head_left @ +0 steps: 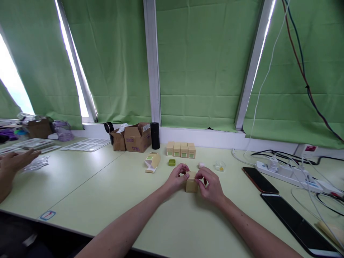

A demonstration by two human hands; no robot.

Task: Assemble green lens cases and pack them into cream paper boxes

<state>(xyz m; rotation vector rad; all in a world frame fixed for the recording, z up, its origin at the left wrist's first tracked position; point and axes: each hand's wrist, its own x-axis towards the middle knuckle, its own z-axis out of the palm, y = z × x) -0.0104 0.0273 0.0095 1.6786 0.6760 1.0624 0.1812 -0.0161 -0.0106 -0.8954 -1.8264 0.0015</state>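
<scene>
A small tan cardboard box (191, 186) stands on the table in front of me, between my two hands. My left hand (177, 178) has its fingers closed on the box's upper left side. From the right, my right hand (209, 183) pinches the upper right edge. Just behind them are a green square container (172, 162) and a small white-pink piece (201, 165). A clear round dish (220, 166) with something yellow in it sits to the right. An unfolded tan box (152, 162) lies to the left, its flaps open.
Several small labelled boxes (181, 150) stand in a row at the back. Larger cartons (137, 137) and a black cylinder (155, 135) are left of them. Two dark-screened devices (260, 180) and a power strip (287, 175) with cables lie right. Another person's hand (16, 161) is far left.
</scene>
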